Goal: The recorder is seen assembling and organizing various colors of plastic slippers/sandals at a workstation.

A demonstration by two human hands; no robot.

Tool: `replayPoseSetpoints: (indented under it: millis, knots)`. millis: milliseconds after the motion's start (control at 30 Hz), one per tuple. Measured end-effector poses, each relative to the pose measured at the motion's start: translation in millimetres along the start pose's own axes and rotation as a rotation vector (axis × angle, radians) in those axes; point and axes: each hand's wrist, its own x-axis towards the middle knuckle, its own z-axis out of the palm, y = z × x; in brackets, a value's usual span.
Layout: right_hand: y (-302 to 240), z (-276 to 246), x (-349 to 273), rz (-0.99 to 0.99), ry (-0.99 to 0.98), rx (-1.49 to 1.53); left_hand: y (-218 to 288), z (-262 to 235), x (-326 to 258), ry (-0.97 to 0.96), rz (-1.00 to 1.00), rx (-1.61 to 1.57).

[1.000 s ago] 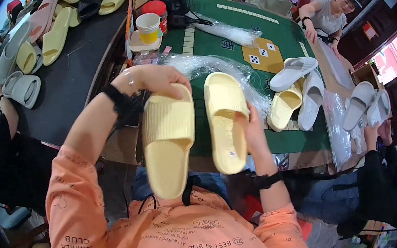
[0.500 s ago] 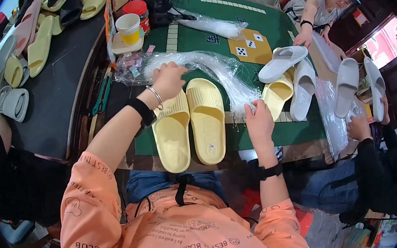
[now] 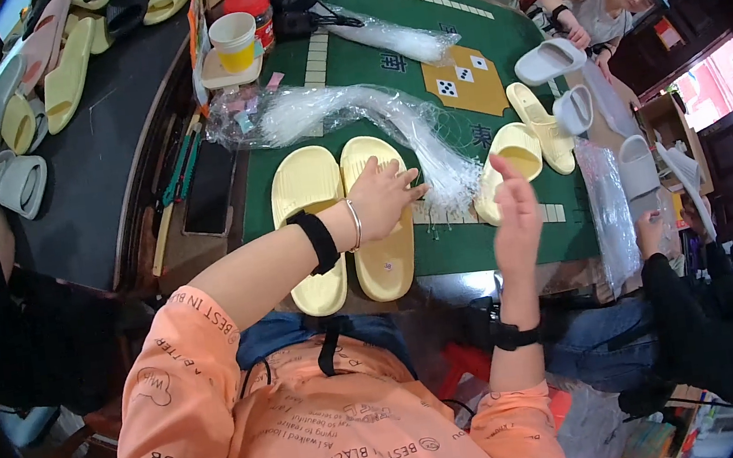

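A pair of pale yellow slippers, the left one (image 3: 319, 276) and the right one (image 3: 387, 268), lies side by side at the table's near edge. My left hand (image 3: 378, 198) rests over the strap of the right slipper, fingers spread, partly hiding it. Beyond them stretches a bundle of clear plastic strands (image 3: 399, 120), partly in a clear bag. To the right of its loose ends my right hand (image 3: 516, 220) is raised, fingers pointing up and nothing visible in them. Just past it lie another yellow slipper (image 3: 517, 151) and a second one (image 3: 545, 129).
Across the table a person (image 3: 592, 14) handles a grey slipper (image 3: 550, 62). At right, dark-sleeved hands (image 3: 653, 233) hold grey slippers. A cup (image 3: 235, 42) and a red-lidded jar (image 3: 253, 14) stand back left. More slippers crowd the dark table (image 3: 136, 138).
My left hand has come from the strand bundle to the right slipper's strap. My right hand has left the strand ends and risen rightward. Grey slippers have moved off the yellow ones.
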Motion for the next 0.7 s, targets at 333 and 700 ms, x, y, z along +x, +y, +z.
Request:
replayPoseSetpoints:
  millis: [333, 700]
  knots:
    - [-129, -11, -18, -0.445, 0.14, 0.288, -41, -14, -4, -0.048, -0.05, -0.439]
    - [-83, 48, 37, -0.316, -0.017, 0.373, -35, -35, 8, 0.108, -0.083, -0.434]
